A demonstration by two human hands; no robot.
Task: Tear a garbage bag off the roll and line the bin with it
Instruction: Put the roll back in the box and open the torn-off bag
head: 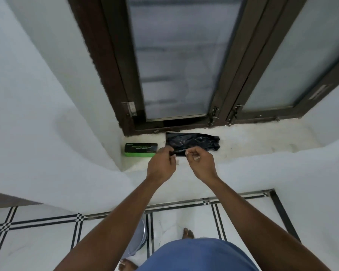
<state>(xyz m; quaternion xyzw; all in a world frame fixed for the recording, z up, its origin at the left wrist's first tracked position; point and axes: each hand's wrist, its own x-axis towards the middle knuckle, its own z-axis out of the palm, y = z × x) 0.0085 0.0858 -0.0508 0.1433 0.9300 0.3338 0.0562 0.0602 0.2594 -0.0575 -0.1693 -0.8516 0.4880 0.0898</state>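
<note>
A crumpled black garbage bag lies on the white window sill, its near end drawn toward me. My left hand pinches that near end from the left. My right hand pinches it from the right, fingers curled around the black plastic. Whether a roll lies under the bag is hidden. On the floor below, a grey bin with a shiny rim shows partly behind my left forearm.
A green and black box lies on the sill at the left corner, close to my left hand. Behind the sill stands a dark-framed window with frosted glass. White walls flank the recess. My bare feet stand on white tiles with black lines.
</note>
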